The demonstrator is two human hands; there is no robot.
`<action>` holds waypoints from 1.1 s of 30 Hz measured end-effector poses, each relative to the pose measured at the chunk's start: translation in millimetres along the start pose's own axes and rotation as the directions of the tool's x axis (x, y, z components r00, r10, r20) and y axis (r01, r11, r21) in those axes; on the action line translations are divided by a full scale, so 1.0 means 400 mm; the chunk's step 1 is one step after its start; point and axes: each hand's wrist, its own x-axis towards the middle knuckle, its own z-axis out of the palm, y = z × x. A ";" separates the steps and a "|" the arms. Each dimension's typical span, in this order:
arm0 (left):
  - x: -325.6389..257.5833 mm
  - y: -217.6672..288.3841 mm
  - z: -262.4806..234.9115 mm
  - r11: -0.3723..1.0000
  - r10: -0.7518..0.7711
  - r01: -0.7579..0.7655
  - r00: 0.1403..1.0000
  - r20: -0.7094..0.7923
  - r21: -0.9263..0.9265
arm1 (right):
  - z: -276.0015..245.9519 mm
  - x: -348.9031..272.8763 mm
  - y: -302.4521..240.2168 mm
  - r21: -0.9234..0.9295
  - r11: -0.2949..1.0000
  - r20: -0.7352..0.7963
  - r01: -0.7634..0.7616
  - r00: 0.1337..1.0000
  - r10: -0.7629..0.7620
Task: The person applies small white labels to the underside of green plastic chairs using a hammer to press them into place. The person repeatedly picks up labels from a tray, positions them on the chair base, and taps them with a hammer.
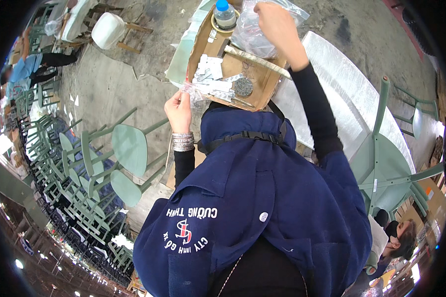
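Hands, two: left hand pinching small bag, right hand gripping large plastic bag.

Single head view from my forehead, looking steeply down past my blue jacket onto the nearby cardboard tray; fisheye bending curves the chairs at the rim.
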 end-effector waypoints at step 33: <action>-0.070 0.189 0.115 0.911 0.405 -0.301 0.776 0.483 -0.282 | -0.103 -0.164 -0.220 0.747 -0.179 0.660 -0.641 0.746 0.083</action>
